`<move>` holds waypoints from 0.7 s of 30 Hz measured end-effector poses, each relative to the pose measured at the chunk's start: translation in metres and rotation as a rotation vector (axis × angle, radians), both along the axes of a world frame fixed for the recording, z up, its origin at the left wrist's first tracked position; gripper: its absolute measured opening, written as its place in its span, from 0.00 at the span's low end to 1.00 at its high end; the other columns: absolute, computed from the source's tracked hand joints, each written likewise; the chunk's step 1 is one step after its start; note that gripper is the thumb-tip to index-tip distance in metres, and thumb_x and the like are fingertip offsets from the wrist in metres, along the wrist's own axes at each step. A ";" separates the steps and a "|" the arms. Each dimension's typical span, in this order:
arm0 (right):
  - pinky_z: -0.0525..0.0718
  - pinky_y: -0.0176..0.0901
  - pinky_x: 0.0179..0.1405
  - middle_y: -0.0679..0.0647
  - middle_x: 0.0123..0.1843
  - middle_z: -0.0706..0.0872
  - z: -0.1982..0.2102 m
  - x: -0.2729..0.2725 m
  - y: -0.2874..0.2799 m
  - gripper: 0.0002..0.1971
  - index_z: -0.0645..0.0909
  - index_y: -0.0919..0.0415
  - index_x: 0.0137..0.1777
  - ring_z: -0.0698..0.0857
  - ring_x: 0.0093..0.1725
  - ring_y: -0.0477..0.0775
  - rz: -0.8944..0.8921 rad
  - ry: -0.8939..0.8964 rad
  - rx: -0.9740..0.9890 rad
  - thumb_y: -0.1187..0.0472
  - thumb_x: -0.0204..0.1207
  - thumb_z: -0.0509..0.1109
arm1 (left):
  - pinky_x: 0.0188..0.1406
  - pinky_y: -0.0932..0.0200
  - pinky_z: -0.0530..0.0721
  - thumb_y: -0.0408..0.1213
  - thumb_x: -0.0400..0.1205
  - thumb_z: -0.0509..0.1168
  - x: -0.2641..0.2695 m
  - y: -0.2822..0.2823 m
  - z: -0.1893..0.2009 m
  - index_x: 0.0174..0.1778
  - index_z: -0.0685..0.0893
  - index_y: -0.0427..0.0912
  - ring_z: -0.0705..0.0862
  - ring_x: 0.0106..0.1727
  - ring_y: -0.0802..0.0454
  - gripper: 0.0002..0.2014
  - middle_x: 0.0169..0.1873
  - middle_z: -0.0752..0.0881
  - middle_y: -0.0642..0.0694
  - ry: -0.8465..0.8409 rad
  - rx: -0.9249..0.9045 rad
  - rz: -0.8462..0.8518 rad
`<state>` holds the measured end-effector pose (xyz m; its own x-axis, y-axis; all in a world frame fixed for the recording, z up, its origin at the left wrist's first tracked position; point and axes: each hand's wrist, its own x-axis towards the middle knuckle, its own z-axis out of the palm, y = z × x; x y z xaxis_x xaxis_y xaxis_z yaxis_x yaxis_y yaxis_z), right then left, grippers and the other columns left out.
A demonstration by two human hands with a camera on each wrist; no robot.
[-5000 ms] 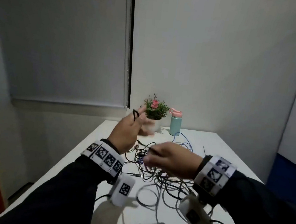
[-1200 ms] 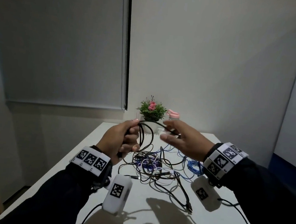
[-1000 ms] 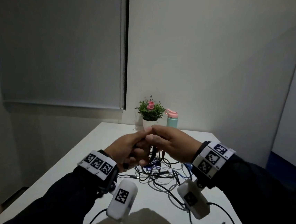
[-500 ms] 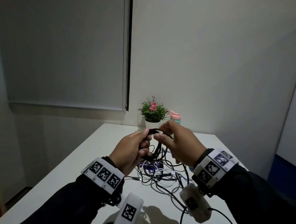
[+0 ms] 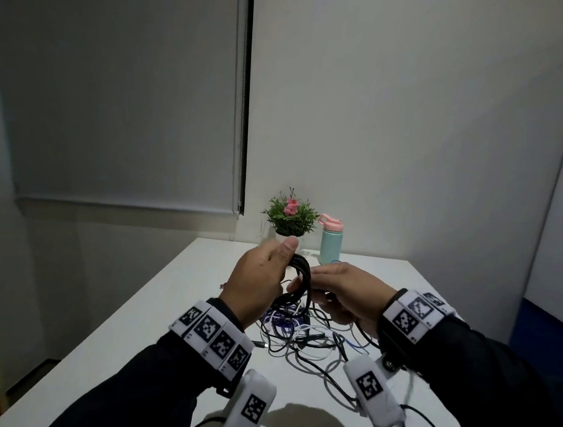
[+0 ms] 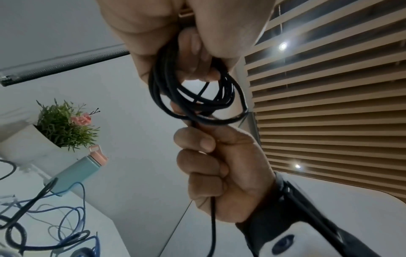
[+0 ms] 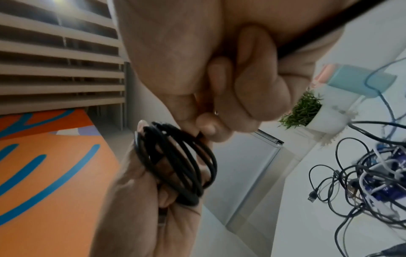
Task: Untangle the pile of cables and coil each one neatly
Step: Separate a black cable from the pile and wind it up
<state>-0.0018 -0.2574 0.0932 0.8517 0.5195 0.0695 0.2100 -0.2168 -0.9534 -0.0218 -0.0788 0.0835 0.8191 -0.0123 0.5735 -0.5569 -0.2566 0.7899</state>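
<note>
My left hand (image 5: 260,276) holds a small coil of black cable (image 5: 299,282) above the table, fingers curled round its loops (image 6: 197,99). My right hand (image 5: 337,292) grips the same black cable just beside the coil (image 7: 182,163), and the loose strand runs through its fist (image 6: 212,217) and down. Under both hands a tangled pile of black, white and blue cables (image 5: 299,335) lies on the white table (image 5: 159,322). In the right wrist view the pile (image 7: 360,179) shows a loose USB plug at its edge.
A small potted plant (image 5: 290,219) and a teal bottle with a pink lid (image 5: 331,242) stand at the table's far edge by the wall. A blue cable (image 6: 72,212) loops near the bottle. Wrist-camera leads trail over the near table.
Over five seconds the black cable went from a tiny loop in my left hand to a coil of several turns. In the last half second the right hand dropped lower beside the coil.
</note>
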 end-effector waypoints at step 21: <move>0.80 0.46 0.47 0.53 0.49 0.73 0.005 -0.038 0.029 0.11 0.86 0.57 0.54 0.80 0.48 0.55 -0.377 -0.858 -0.669 0.51 0.79 0.71 | 0.22 0.63 0.76 0.51 0.91 0.55 0.017 -0.011 -0.022 0.58 0.85 0.37 0.77 0.24 0.61 0.21 0.21 0.80 0.60 0.241 -0.370 -0.123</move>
<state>-0.0401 -0.2283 0.0984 0.7664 0.3934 0.5078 0.5486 -0.8122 -0.1986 -0.0046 -0.0897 0.0612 0.9350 0.0520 0.3508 -0.3547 0.1238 0.9268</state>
